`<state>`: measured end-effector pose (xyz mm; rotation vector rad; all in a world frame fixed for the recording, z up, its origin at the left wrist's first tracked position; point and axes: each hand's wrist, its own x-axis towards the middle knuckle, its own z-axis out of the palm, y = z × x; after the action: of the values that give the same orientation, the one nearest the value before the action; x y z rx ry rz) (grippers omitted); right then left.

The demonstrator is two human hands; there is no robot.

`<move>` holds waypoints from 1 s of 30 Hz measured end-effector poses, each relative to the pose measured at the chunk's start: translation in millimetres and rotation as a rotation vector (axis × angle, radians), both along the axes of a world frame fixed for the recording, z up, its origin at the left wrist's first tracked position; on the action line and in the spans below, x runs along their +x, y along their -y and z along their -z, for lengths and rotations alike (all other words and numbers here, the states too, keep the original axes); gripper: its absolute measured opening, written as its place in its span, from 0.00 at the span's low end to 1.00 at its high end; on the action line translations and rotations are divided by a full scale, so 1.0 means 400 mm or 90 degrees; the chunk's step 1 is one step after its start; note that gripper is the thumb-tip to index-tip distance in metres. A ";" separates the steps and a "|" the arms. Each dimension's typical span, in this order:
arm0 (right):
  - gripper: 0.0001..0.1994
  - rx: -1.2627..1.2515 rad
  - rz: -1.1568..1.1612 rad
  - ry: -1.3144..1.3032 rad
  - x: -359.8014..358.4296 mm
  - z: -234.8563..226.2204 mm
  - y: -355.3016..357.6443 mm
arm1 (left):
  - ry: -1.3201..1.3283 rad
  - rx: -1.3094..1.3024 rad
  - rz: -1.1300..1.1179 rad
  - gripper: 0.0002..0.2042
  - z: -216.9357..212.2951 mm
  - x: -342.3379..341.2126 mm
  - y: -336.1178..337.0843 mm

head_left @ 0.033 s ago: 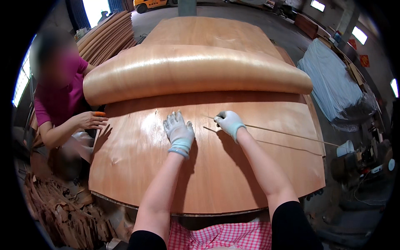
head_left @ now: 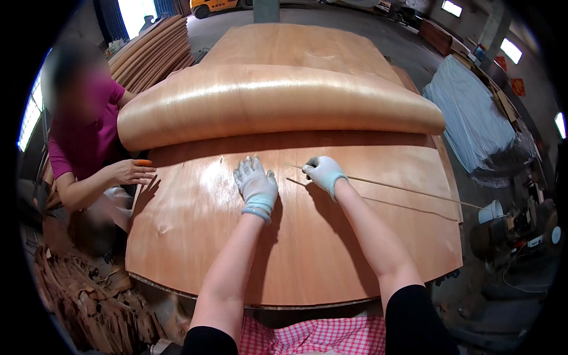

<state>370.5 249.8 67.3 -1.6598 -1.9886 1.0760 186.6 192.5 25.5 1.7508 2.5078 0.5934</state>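
Note:
My left hand (head_left: 257,184), in a whitish glove with a light-blue cuff, lies with fingers spread on a broad reddish-brown wood veneer sheet (head_left: 195,236). To its right, my gloved right hand (head_left: 323,173) pinches a long thin stick (head_left: 408,190) near one end. The stick runs off to the right above the sheet and casts a shadow on it. Beyond both hands, a large veneer sheet is curled back into a thick roll (head_left: 278,103) across the stack. What lies under the roll is hidden.
At the left stands a co-worker in a magenta shirt (head_left: 109,139), one hand (head_left: 131,171) by the sheet's edge. Broken veneer scraps (head_left: 89,296) lie lower left. At the right are a plastic-covered stack (head_left: 470,118), a white bucket (head_left: 490,211) and machinery (head_left: 520,228).
My left hand has shifted very slightly to the right on the sheet. My right hand and the stick have hardly moved.

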 end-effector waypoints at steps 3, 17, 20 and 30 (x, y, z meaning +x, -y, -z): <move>0.16 0.017 -0.019 0.095 -0.042 0.028 -0.064 | -0.095 -0.031 0.034 0.32 0.022 0.015 -0.054; 0.15 -0.095 -0.067 0.149 -0.052 0.099 -0.120 | -0.089 -0.075 0.309 0.29 0.099 0.069 -0.043; 0.15 -0.087 -0.078 0.169 -0.006 0.118 -0.142 | -0.092 -0.064 0.316 0.28 0.098 0.080 -0.049; 0.15 0.056 -0.039 0.350 0.033 0.101 -0.059 | -0.111 -0.055 0.337 0.23 0.079 0.092 -0.040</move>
<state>383.8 273.5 27.0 -2.0136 -2.3815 0.5701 223.3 208.7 -6.2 2.3795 1.9755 0.3018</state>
